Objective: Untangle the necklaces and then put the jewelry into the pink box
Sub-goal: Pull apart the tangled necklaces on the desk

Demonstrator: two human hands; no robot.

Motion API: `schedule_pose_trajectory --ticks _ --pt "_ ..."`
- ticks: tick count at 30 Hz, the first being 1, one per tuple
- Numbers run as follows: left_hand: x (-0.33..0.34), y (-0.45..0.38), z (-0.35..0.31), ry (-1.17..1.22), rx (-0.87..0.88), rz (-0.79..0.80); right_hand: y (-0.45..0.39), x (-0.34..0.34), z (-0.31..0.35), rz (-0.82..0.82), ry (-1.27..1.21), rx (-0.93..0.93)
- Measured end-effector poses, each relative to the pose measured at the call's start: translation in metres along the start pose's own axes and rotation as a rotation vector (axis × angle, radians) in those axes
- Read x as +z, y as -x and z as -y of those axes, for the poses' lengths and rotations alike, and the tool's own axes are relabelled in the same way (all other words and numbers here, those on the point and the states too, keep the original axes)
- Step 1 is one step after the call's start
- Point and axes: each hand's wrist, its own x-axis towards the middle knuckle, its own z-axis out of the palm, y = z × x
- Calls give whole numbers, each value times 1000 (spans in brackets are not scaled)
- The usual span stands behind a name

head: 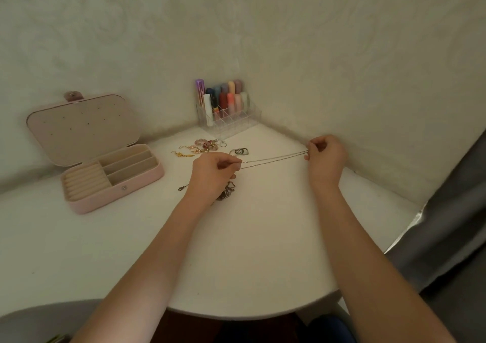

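Both hands up over the table (pixel 249 264): left hand (pixel 213 175) and right hand (pixel 327 156) each pinch an end of a thin chain (pixel 273 158), stretched taut between them. Looks freed, so untangling's nearly done here. Dark necklace (pixel 227 191) lies under the left wrist. Next: carry the chain left into the open box (pixel 115 182), coiling gently.

The open box (pixel 110 179) lies left on the table (pixel 236 264), earrings (pixel 200 147) right of it, organizer (pixel 228 116) behind them.
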Motion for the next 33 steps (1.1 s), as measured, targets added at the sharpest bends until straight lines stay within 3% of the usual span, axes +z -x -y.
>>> schedule_pose_trajectory --ticks 6,10,15,21,25,27,33 --pt "-3 2 -1 -46 20 -21 -2 -1 -4 -64 179 -118" --pt "-5 8 -9 52 -15 158 -9 -8 -9 -92 160 -125" --pt "1 13 -12 41 -13 273 -12 -2 -4 130 48 -144" --pt "3 24 -16 128 -9 401 -22 6 0 258 181 -299" --pt "1 21 -9 -231 164 191 -28 14 -6 365 333 -318" --pt "-1 21 -9 -294 222 105 -32 17 -9 384 435 -356" --pt "-4 23 -10 -414 141 184 -38 23 -15 417 599 -373"
